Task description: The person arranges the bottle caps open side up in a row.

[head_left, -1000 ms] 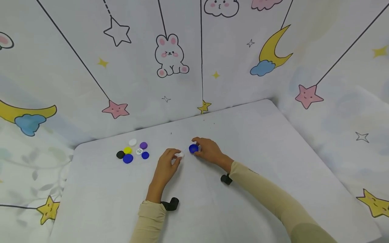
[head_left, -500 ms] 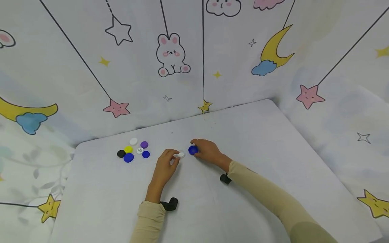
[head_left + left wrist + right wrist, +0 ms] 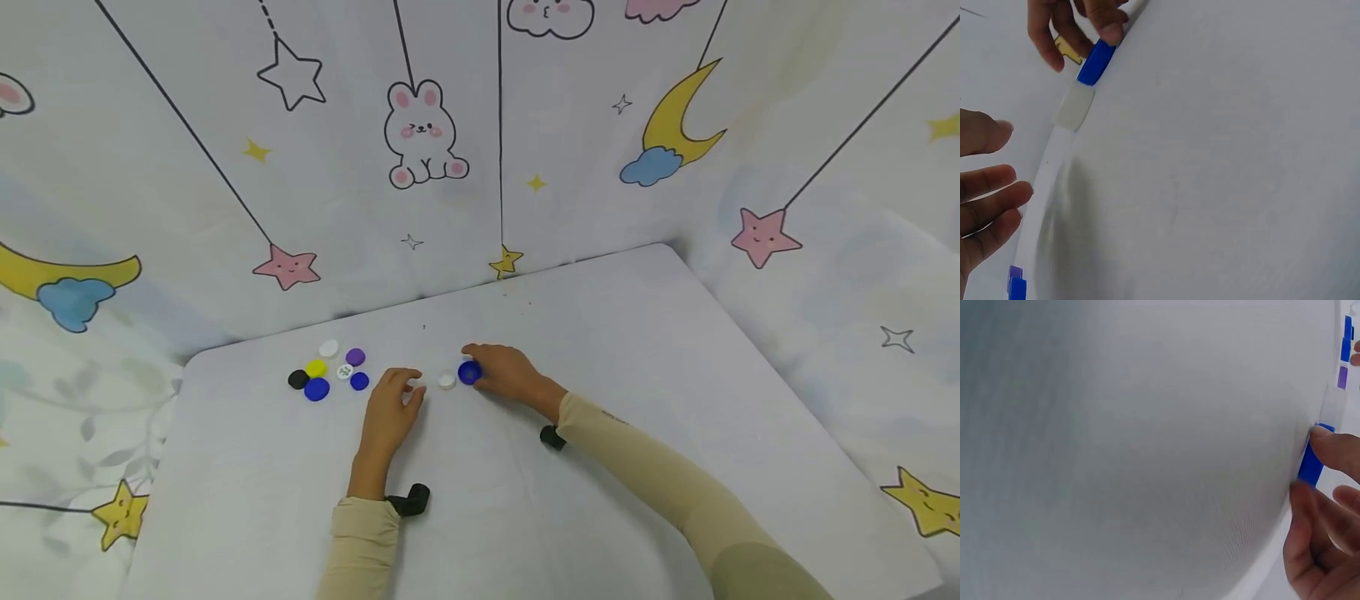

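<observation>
My right hand [image 3: 510, 372] pinches a blue bottle cap [image 3: 469, 372] by its edge, thumb on one side and fingers on the other, as the right wrist view shows. A white bottle cap [image 3: 446, 381] lies just left of it on the white table. In the left wrist view the blue cap [image 3: 1096, 64] stands right at the edge of the white cap [image 3: 1075, 107]. My left hand [image 3: 390, 410] hovers left of the white cap, apart from it, thumb and fingers spread with nothing between them.
Several caps form a loose group at the table's left: black [image 3: 298, 380], yellow [image 3: 317, 369], purple [image 3: 356, 357], white [image 3: 328, 349], a printed white one [image 3: 345, 372] and two blue ones [image 3: 317, 389]. A patterned cloth wall [image 3: 450, 217] borders the table's back edge.
My left hand has let go of the white cap and drawn back to the left. My right hand has brought the blue cap slightly left, closer to the white one.
</observation>
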